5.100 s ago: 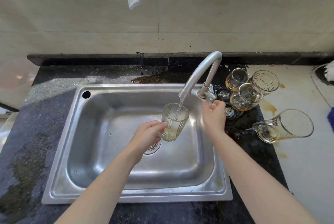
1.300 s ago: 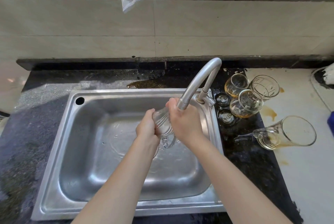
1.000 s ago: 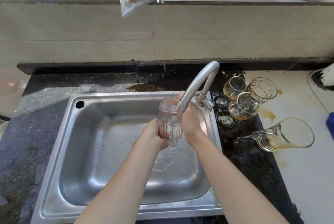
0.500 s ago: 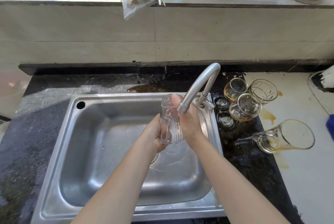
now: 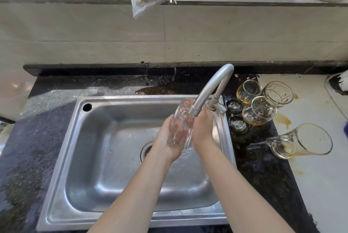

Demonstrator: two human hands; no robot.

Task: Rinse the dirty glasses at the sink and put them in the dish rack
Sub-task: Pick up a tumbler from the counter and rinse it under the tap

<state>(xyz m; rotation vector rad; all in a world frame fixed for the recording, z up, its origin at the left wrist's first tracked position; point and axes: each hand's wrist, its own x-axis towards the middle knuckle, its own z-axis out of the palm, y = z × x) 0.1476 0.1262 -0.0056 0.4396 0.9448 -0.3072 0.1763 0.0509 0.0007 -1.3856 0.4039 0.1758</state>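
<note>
Over the sink point(image 5: 66, 157), near its back right corner, the left hand point(image 5: 166, 139) lies open and flat along the glass point(image 5: 179, 123). The glass leans under the tap point(image 5: 208, 89), bottom up and away, mouth toward the person. The right hand point(image 5: 202, 129) presses its other side, and I cannot tell how its hidden fingers lie. No rack shows, so I cannot tell which hand is nearer to it.

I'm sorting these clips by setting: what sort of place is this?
Most likely a home kitchen, at the washing-up spot: a stainless steel sink set in a dark stone counter, a curved tap over a glass being rinsed, and used glasses with amber dregs to the sink's right.
</note>
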